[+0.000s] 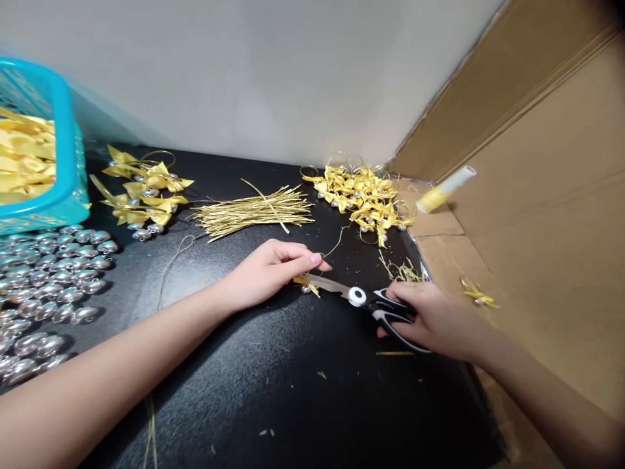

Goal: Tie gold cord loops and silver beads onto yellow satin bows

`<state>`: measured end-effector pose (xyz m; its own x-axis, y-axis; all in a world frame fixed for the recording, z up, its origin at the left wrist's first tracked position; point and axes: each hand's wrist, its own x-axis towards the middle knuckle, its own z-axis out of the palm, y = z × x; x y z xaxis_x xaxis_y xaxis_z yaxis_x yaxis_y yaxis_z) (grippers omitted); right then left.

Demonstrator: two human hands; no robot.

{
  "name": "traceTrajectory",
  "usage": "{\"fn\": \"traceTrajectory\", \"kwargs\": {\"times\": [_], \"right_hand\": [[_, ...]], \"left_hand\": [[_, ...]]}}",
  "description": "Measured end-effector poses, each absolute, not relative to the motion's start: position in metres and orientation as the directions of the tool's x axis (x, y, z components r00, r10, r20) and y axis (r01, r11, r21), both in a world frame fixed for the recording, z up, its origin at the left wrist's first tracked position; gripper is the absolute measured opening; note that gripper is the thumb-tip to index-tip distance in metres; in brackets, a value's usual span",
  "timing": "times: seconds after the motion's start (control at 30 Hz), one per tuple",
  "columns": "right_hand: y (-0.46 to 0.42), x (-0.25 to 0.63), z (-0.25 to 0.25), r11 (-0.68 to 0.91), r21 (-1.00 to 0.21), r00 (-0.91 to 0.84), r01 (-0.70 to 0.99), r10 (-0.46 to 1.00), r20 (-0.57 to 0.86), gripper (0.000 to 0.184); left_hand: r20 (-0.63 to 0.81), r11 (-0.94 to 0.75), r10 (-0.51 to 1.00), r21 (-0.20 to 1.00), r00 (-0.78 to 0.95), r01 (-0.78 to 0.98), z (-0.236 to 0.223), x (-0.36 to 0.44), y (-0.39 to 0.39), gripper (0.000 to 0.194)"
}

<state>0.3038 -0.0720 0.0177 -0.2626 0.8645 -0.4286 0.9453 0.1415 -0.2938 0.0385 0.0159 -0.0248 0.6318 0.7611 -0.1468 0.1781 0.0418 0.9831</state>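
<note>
My right hand [422, 312] is wrapped round the black-and-white handles of a pair of scissors [359, 297]. Their blades point left and reach the fingertips of my left hand [278, 267]. Those fingers are pinched on a small yellow ribbon bow [311, 286] with a silver bell, partly hidden behind the blade and fingers. From the pinch a thin greenish-gold string [336, 242] runs up and to the right. Whether the blades touch the string I cannot tell.
Gold twist ties [254, 212] lie beyond my left hand. Finished bows with bells [361, 195] are heaped at the back right, others [146, 189] at the left. A turquoise basket [63, 124] holds yellow ribbon; silver bells [53, 267] lie before it. String scraps [403, 268] and a thread spool [446, 189] are at right.
</note>
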Motion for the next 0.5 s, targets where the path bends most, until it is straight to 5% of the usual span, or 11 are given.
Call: {"fn": "traceTrajectory", "kwargs": {"times": [0.5], "right_hand": [[-0.0705,0.3049,0.0216,0.184,-0.287,-0.296,0.94,0.858,-0.42,0.024]], "left_hand": [[-0.146,0.046,0.752,0.984,0.642,0.169,-0.0242,0.0388,0.0164,0.029]]}}
